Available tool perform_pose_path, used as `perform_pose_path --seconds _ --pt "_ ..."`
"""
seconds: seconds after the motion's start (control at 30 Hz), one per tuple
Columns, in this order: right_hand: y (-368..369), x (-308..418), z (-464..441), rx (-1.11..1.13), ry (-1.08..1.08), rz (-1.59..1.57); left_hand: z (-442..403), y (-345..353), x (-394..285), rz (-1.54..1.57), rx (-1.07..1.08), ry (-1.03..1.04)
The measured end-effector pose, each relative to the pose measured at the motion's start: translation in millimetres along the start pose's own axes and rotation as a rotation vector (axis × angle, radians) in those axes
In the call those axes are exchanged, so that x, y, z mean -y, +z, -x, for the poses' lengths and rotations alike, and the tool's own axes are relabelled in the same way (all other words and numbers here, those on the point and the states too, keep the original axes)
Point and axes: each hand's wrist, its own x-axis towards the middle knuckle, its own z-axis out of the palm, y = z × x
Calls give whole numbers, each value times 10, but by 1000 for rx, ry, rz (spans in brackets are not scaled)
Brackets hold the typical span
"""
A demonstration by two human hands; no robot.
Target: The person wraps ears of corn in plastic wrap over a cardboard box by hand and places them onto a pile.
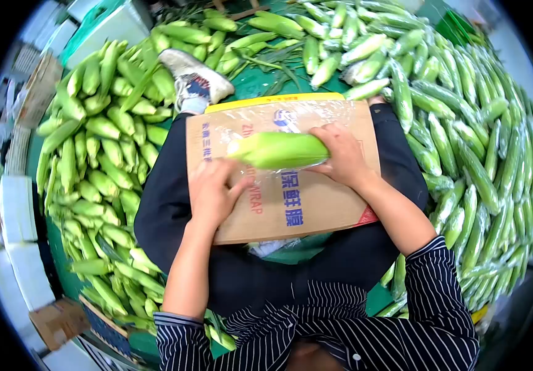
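Note:
A green ear of corn in its husk (285, 150) lies across the middle of a flat cardboard piece (235, 216) on my lap, slightly blurred. My right hand (339, 153) grips its right end, fingers wrapped round it. At the other end, my left hand (217, 185) rests on the cardboard just below the tip, fingers apart, thumb pointing right. Clear plastic film (220, 127) is spread over the upper part of the cardboard, partly under the corn. A yellow strip (272, 99) runs along the cardboard's far edge.
Unwrapped corn (102, 127) is heaped on the left, film-wrapped corn (483, 179) on the right. A shoe (195, 74) sits beyond the cardboard's upper left corner. White boxes (28, 266) line the far left; a cardboard box (59, 321) stands at the lower left.

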Motion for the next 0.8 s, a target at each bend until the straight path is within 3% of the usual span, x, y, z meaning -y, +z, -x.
perform_pose_path --seconds 0.03,0.07,0.17,0.2,0.3,0.37,0.5,0.53,0.6,0.63,0.7,0.77,0.8 --pt "-53 15 11 -24 30 8 -17 33 17 -12 -31 123" --pt "-28 -33 40 -130 -45 26 -33 25 -14 18 -122 90" --pt "-268 11 110 -34 -57 187 205 59 136 76 -316 2" --pt "-321 63 90 56 -77 174 329 31 126 118 -373 33" --pt "-334 367 308 336 -132 62 789 29 -124 446 -529 -310" --pt "-269 481 315 421 -194 5 992 249 -202 594 -676 -232" --pt "-301 615 116 595 -139 35 571 -5 -618 264 -203 23" --pt "-319 588 30 494 -197 138 357 -51 -614 144 -82 83" --pt "-433 547 -212 229 -62 189 -221 13 -584 -108 109 -19" --pt "-452 546 -302 87 14 212 -571 52 -559 -231 -35 54" --pt "-347 510 -409 -25 -36 196 -1327 164 -424 -382 -281 166" --pt "-129 379 -475 11 -22 312 -1730 156 -505 -122 33 -86" --pt "-44 306 -524 74 29 375 -1685 206 -559 -124 -8 23"
